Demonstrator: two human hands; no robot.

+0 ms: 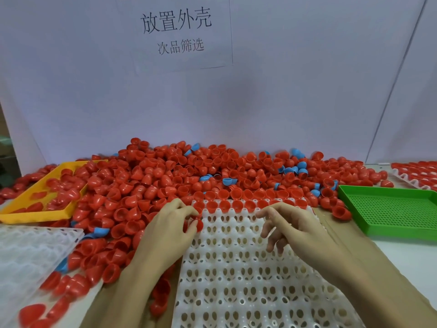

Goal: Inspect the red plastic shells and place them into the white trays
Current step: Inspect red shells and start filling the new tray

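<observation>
Now the left hand [169,223] pinches a red shell [194,224] at the left edge of the white tray [248,268], its grip curled round the piece. The right hand [293,224] hovers over the tray's upper rows, fingers loosely spread and holding nothing. One row of shells [225,205] already sits in the tray's far edge. Behind lies a big pile of red shells [165,181] with some blue shells [300,166] mixed in. A yellow tray [30,215] sits on the counter to the left, a green tray [390,209] to the right.
</observation>
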